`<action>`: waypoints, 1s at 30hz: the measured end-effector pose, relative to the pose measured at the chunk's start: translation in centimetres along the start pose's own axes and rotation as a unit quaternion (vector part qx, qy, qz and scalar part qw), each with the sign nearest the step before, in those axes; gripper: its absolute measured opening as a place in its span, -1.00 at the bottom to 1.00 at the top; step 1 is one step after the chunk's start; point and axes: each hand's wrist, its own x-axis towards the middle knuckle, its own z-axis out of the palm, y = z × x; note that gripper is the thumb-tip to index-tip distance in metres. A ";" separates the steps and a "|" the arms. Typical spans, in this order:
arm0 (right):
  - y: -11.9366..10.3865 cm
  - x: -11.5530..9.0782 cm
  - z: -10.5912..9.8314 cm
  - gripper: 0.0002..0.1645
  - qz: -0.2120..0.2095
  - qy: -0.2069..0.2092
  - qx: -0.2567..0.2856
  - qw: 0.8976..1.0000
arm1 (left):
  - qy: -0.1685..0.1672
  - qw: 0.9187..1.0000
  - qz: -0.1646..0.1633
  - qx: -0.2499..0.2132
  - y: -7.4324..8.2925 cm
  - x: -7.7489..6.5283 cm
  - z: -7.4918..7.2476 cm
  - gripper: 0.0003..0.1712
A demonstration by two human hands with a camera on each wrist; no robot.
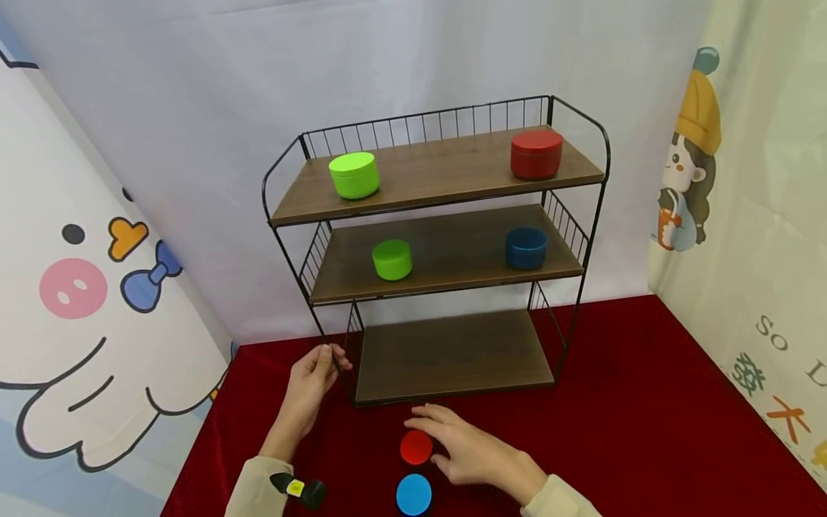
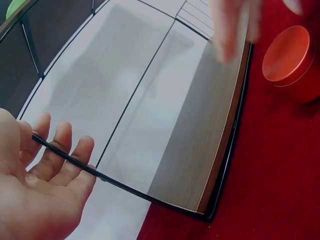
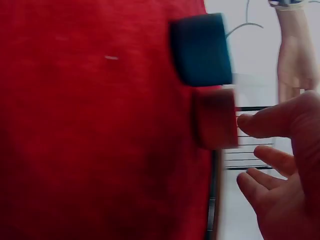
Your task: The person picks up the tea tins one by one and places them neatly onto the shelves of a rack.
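My left hand (image 1: 309, 384) holds the front left post of a three-tier shelf rack (image 1: 452, 362); in the left wrist view its fingers curl around the thin black rod (image 2: 125, 187). Just in front of the rack, a small round red tin (image 1: 416, 447) stands on the red cloth. My right hand (image 1: 470, 451) hovers right beside that tin, fingers spread and bent loosely around its far and right sides, holding nothing. Closer to me, a round blue tin (image 1: 413, 494) stands near the red one; both show side by side in the right wrist view.
On the top board sit a bright green tin (image 1: 354, 176) at left and a larger red tin (image 1: 536, 154) at right. The middle board bears a green tin (image 1: 392, 260) and a dark blue tin (image 1: 525, 248). Printed curtains (image 1: 730, 287) hang around the cloth-covered table (image 1: 633, 416).
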 end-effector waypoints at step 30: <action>8.9 -3.0 -5.1 -0.32 0.151 0.275 0.031 0.949 | -0.005 1.000 -0.010 -0.006 0.1 -0.1 0.0 -0.52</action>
